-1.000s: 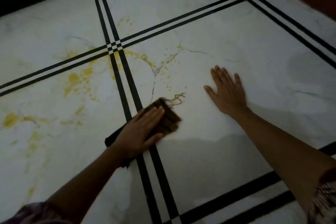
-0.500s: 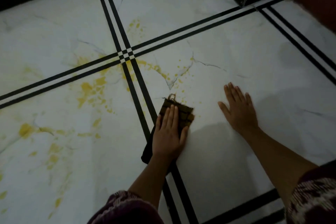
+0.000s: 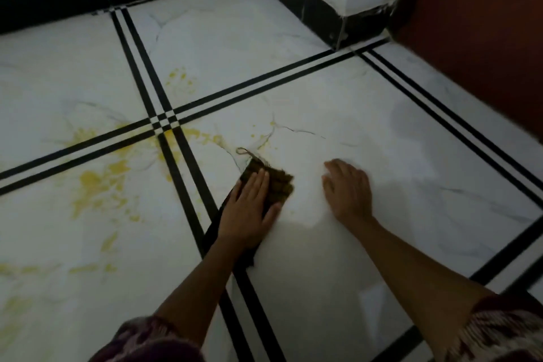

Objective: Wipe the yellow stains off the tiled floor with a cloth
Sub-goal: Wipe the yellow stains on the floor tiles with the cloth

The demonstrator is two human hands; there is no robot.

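Yellow streaks [image 3: 264, 142] beside the crack [image 3: 299, 130] are what my cloth [image 3: 277, 185] has just reached. Half a second back it lay nearer to me on this tile [image 3: 352, 103], and a second back it sat across the black stripes [image 3: 188, 185] with my palm slanted over it. Now my left hand [image 3: 249, 210] lies flat on top, fingers straight and together, pressing down rather than gripping. The cloth's far edge and its loose thread [image 3: 244, 151] touch those streaks. My right hand [image 3: 348, 191] holds nothing and props me on bare tile just right of the cloth. Its fingers were spread flat before and now look bent at the tips, though blur keeps me from being sure.

I judge the near part of this tile done, with the stroke working towards its far-left corner, where drops [image 3: 205, 137] run out from the stripe crossing. Most of the job is left. The yellow stains [image 3: 97, 182] on the tile left of the stripes are the thickest, more trail towards the near-left edge of the floor [image 3: 323, 288], and a faint spatter [image 3: 179, 79] sits on the far tile.

As for the cloth, it is dark brown, folded thick and frayed, its near end trailing black under my wrist.
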